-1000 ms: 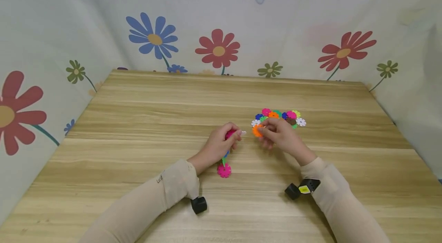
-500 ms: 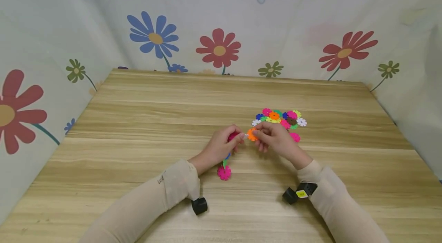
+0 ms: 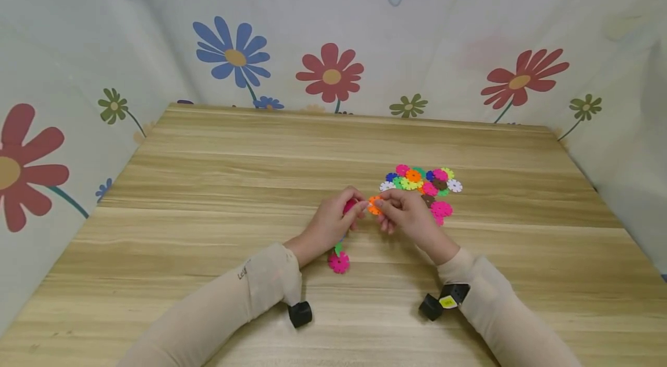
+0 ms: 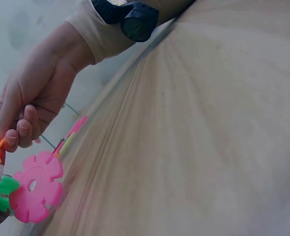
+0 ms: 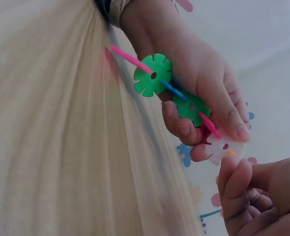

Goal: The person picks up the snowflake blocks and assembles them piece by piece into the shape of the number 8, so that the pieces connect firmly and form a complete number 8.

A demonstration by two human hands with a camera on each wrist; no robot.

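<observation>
Your left hand gripping a multicoloured chain of notched plastic discs, right hand pinching an orange notched plastic disc, loose coloured discs far right

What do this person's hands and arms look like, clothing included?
The left hand and right hand are gloveless. The left sleeve and right sleeve are long and beige, the former with small dark lettering. The left wrist camera and right wrist camera are black and cylindrical, with a yellow label beside the latter.
</observation>
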